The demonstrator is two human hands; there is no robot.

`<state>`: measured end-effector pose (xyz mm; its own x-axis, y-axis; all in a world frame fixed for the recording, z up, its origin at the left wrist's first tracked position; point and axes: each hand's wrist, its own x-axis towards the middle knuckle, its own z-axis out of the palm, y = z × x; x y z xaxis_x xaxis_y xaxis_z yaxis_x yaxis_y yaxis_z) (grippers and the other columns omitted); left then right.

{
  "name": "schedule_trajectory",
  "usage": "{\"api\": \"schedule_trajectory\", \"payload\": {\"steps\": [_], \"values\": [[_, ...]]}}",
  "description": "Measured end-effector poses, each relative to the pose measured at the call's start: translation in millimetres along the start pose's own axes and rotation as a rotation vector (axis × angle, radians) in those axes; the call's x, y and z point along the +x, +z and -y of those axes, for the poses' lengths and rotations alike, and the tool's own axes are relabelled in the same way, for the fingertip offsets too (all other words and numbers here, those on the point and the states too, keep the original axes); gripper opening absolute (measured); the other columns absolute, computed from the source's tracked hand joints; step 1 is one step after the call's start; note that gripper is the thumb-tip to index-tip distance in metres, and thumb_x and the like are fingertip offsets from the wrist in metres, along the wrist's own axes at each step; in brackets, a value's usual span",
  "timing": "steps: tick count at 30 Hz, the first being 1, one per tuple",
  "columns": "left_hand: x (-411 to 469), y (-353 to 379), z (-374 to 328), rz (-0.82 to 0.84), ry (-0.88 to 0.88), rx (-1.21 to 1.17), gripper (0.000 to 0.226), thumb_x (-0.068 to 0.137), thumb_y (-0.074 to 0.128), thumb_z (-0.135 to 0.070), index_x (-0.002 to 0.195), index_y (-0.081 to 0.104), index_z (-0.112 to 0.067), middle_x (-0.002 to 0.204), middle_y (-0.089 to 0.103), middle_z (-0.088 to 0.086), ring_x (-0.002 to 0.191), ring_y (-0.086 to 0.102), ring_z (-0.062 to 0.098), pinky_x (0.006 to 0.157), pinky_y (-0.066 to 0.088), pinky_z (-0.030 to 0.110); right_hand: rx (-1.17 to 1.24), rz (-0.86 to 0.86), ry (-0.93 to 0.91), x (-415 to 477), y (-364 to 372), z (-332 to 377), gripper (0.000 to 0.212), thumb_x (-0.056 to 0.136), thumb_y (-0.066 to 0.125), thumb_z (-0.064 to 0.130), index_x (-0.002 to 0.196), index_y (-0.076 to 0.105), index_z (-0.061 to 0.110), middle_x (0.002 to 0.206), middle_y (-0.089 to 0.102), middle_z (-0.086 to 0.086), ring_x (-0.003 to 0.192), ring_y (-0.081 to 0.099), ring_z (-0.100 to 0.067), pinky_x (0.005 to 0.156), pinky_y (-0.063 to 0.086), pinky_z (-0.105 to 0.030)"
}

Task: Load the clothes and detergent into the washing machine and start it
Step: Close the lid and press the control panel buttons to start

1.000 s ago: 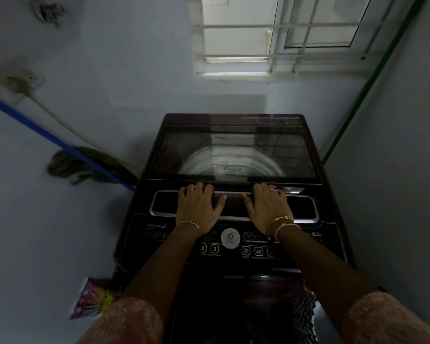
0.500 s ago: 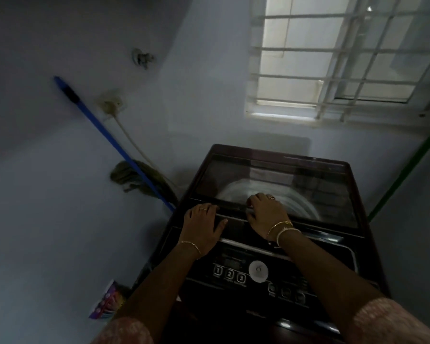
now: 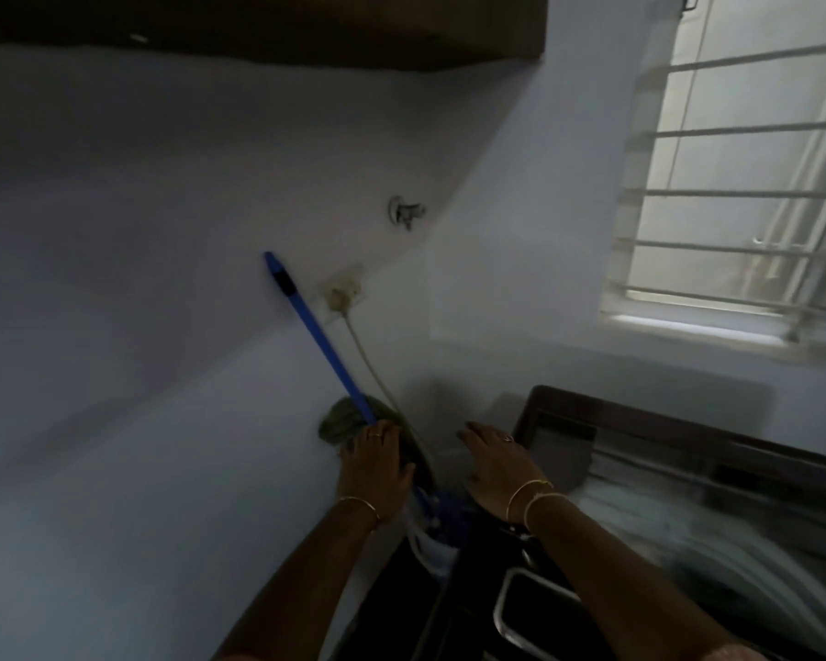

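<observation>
I am reaching both hands, left hand [image 3: 375,467] and right hand [image 3: 499,467], fingers loosely spread and holding nothing, past the washing machine [image 3: 649,508] at my lower right toward the wall socket [image 3: 342,295], probably powering it next

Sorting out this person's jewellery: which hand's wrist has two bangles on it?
The right hand, beside the washing machine, shows two bangles at the wrist; the left hand, near the blue mop handle, shows one.

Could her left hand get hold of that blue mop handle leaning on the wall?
Probably yes. The left hand is open and holds nothing, and the blue mop handle slants along the wall right beside its fingers, with nothing visible between them.
</observation>
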<state>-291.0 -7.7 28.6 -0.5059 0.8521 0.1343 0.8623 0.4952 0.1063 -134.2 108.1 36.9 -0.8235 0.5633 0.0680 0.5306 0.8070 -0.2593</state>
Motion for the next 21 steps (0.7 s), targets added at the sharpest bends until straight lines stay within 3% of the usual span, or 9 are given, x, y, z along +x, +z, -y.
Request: {"api": "schedule_trajectory", "payload": {"steps": [6, 15, 21], "values": [[86.0, -18.0, 57.3, 0.04, -0.025, 0.18, 0.069, 0.095, 0.042, -0.044, 0.151, 0.016, -0.013, 0.16, 0.005, 0.009, 0.147, 0.006, 0.026, 0.117, -0.002, 0.053, 0.138, 0.007, 0.001, 89.2, 22.4, 8.4, 0.063, 0.091, 0.046, 0.025, 0.149, 0.022, 0.018, 0.158, 0.016, -0.002, 0.145, 0.016, -0.022, 0.119, 0.015, -0.033], [207.4, -20.1, 94.4, -0.011, -0.011, 0.342, 0.067, 0.091, 0.047, -0.045, 0.147, 0.027, -0.014, 0.16, 0.0, 0.013, 0.148, -0.002, 0.031, 0.115, -0.004, 0.06, 0.301, 0.05, 0.031, 187.3, 61.0, 5.8, 0.061, 0.091, 0.048, 0.03, 0.148, 0.026, 0.022, 0.158, 0.018, 0.001, 0.145, 0.019, -0.02, 0.118, 0.018, -0.032], [269.1, -24.5, 101.0, -0.039, 0.04, 0.532, 0.077, 0.092, 0.049, -0.037, 0.152, 0.013, -0.004, 0.16, -0.005, 0.018, 0.147, -0.007, 0.036, 0.11, -0.017, 0.057, 0.37, -0.029, 0.041, 251.0, 55.9, -1.3, 0.061, 0.092, 0.051, 0.025, 0.148, 0.025, 0.027, 0.157, 0.019, 0.004, 0.145, 0.018, -0.017, 0.119, 0.018, -0.033]]}}
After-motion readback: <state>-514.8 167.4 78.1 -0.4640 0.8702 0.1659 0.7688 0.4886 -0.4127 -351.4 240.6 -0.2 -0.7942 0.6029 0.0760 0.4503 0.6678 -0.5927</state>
